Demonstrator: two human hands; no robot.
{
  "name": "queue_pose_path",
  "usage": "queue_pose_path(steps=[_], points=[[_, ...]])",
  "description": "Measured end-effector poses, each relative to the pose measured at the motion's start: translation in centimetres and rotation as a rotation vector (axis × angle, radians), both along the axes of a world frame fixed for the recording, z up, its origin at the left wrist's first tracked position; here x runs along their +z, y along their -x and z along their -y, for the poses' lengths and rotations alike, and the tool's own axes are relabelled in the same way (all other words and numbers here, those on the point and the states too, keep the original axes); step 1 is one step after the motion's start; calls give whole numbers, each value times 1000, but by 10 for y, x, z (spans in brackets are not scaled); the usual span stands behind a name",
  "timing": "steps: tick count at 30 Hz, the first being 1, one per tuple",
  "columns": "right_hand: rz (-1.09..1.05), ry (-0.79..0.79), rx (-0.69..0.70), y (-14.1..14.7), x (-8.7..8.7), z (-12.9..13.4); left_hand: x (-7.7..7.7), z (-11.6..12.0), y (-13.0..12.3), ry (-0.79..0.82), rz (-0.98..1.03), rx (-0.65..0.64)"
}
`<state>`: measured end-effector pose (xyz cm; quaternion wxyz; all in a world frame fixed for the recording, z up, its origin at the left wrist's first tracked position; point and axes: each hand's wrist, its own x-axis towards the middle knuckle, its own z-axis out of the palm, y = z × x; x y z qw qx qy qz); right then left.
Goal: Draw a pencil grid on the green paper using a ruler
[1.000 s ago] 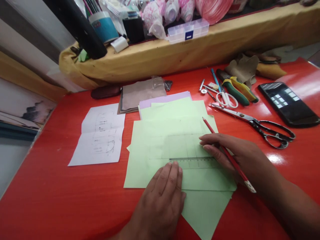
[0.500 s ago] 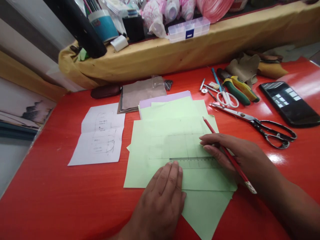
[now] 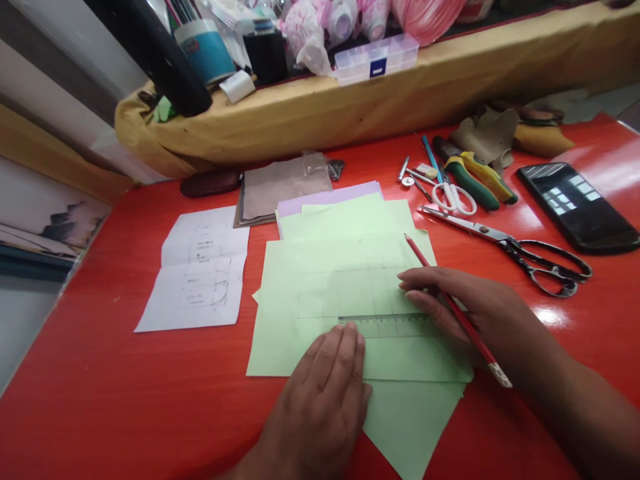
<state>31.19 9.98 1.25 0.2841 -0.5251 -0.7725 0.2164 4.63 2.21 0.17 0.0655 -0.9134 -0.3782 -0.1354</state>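
Note:
Pale green paper (image 3: 285,347) with faint pencilled rectangles lies in front of me, over more green sheets. A clear ruler (image 3: 380,327) rests along the lower pencil line. My left hand (image 3: 325,387) lies flat on the paper, fingertips at the ruler's left end. A red pencil (image 3: 465,320) sits in my right hand (image 3: 465,300), its point up and away from the paper, its white end toward me. The right thumb and forefinger hover near the ruler's right part, which the hand hides; whether they touch it I cannot tell.
A white sheet with a sketch (image 3: 195,267) lies to the left. On the right are large scissors (image 3: 505,240), white-handled scissors (image 3: 453,197), pliers (image 3: 480,180) and a black phone (image 3: 577,207). Brown leather pieces (image 3: 285,187) and a cloth-covered ledge (image 3: 300,113) stand behind.

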Motion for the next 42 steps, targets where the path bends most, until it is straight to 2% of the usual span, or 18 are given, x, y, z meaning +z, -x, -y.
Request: queue_pose_path(steps=[42], points=[[4,15,-3,1,2,0,0,0,1,18,0,-6]])
